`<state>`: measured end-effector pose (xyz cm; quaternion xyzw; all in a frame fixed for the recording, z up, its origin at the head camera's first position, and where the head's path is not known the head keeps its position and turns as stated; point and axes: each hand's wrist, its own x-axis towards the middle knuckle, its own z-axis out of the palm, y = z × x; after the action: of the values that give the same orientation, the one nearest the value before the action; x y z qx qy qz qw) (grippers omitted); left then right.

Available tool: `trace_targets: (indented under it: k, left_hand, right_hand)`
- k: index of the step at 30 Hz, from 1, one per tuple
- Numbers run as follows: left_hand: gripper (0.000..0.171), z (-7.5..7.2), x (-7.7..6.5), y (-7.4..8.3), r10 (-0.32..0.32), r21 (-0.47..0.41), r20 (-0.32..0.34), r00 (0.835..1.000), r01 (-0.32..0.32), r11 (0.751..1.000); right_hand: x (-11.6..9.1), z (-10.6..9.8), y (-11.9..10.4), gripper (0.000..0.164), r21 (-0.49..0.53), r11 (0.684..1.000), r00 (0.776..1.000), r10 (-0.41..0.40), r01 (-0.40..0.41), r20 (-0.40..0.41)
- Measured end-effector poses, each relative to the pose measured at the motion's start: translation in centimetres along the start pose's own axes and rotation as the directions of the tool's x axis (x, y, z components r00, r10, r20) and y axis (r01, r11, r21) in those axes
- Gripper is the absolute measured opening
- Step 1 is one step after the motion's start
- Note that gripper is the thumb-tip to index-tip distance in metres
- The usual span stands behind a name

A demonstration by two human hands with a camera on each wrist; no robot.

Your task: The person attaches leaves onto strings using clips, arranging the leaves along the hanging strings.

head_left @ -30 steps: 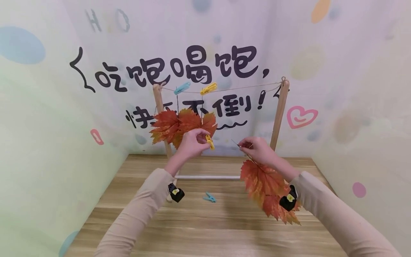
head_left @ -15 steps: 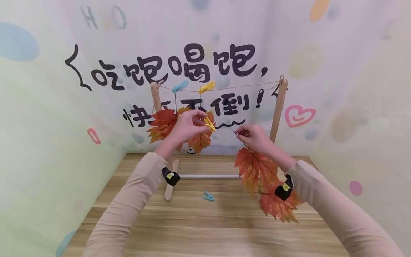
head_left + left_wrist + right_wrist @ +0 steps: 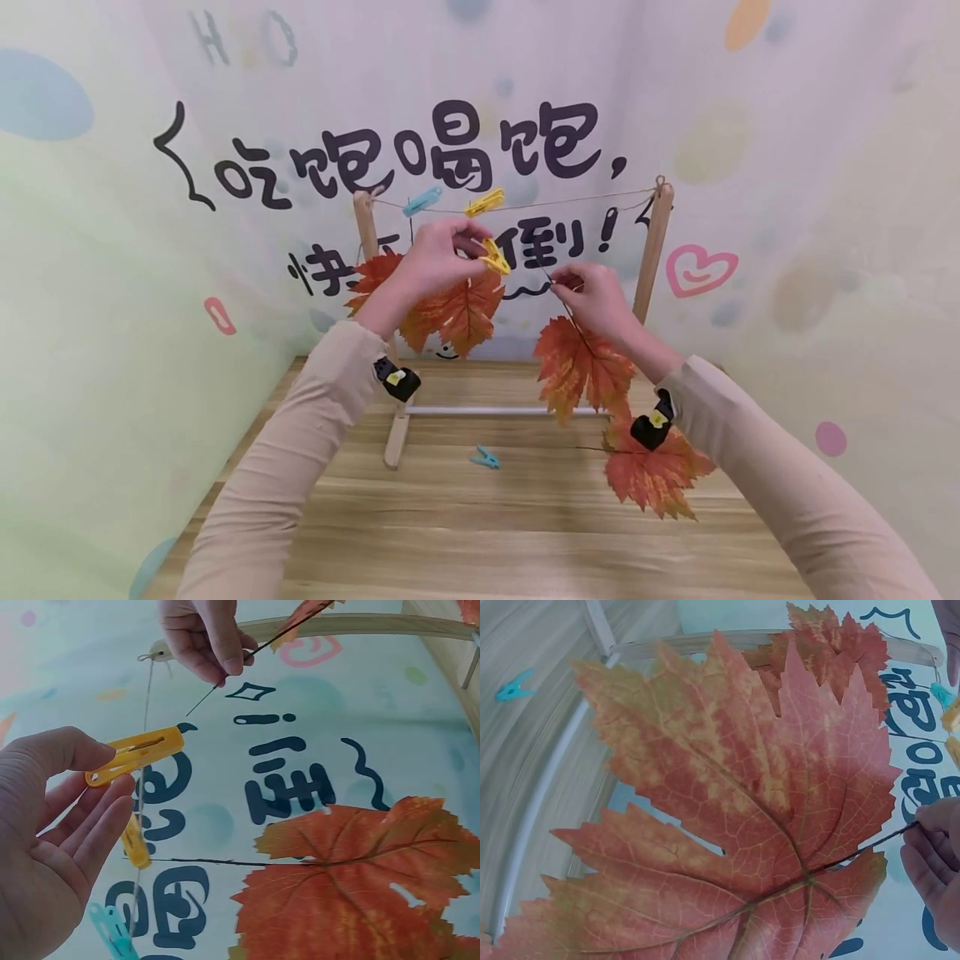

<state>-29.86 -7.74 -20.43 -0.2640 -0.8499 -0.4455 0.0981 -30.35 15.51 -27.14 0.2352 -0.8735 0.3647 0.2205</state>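
My left hand (image 3: pixel 444 257) pinches a yellow clothespin (image 3: pixel 139 754) between thumb and fingers, just below the string (image 3: pixel 573 202). My right hand (image 3: pixel 596 302) pinches the thin dark stem of an orange-red maple leaf (image 3: pixel 727 795), which hangs below the fingers. The stem's tip points up and left toward the clothespin. On the string, a blue clothespin (image 3: pixel 422 202) and another yellow clothespin (image 3: pixel 485 202) hold two maple leaves by their stems. One hanging leaf (image 3: pixel 468 312) shows beneath my left hand; the other is partly covered by that hand.
Two wooden posts (image 3: pixel 654 250) carry the string, with a pale rod (image 3: pixel 480 411) low between them. A loose blue clothespin (image 3: pixel 486 457) lies on the wooden table (image 3: pixel 450 542). Another maple leaf (image 3: pixel 652 471) lies at the right, partly under my right wrist's camera.
Both hands have risen toward the string, the left with the yellow clothespin, the right with the maple leaf. The leaf has shifted up and left, away from the one on the table.
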Motion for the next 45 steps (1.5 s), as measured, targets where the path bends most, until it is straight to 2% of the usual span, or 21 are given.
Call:
trace_targets:
  k: [7,11,20,26,36,45]
  left_hand:
    - [0.031,-1.1,1.5,1.5,-0.027,-0.043,-0.062,0.998,0.024,0.999]
    - [0.031,-1.6,2.2,2.1,-0.015,-0.045,-0.089,0.996,0.011,0.999]
    - [0.033,-2.1,3.6,2.3,0.040,0.071,-0.134,0.990,-0.031,0.997]
    - [0.033,-2.2,4.5,2.3,0.041,0.093,-0.149,0.988,-0.027,0.995]
    - [0.032,-2.1,5.8,2.7,0.025,0.128,-0.159,0.987,-0.005,0.992]
    - [0.032,-1.3,6.5,2.6,0.029,0.178,-0.139,0.990,-0.004,0.984]
  right_hand:
    - [0.6,-0.3,-0.6,0.012,0.019,0.999,0.997,0.034,-0.033,-0.070]
    - [1.0,-0.4,-0.8,0.012,0.023,0.999,0.995,0.041,-0.039,-0.095]
    - [2.2,-0.6,-1.0,0.013,0.082,0.992,0.985,0.104,-0.094,-0.135]
    - [2.9,-0.6,-1.2,0.015,0.119,0.982,0.976,0.166,-0.149,-0.144]
    - [4.2,-0.5,-1.1,0.018,0.180,0.968,0.948,0.212,-0.172,-0.237]
    - [5.2,0.3,-1.1,0.020,0.244,0.951,0.942,0.248,-0.192,-0.226]
